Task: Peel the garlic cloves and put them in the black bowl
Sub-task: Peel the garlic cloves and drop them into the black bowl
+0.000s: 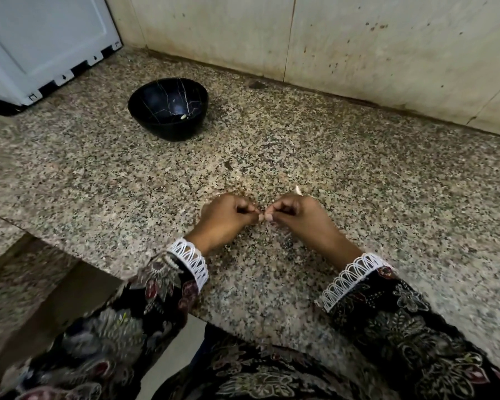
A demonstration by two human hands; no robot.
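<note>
Black bowl (168, 108) at 11 o'clock holds one peeled clove (183, 117). Left hand (225, 217), right hand (295, 215) fingers pinch something tiny between them, probably clove mid-peel; more likely left.

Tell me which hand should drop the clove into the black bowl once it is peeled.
Probably left: the black bowl sits ahead and left, on the left hand's side, so the right hand would have to cross over.
</note>
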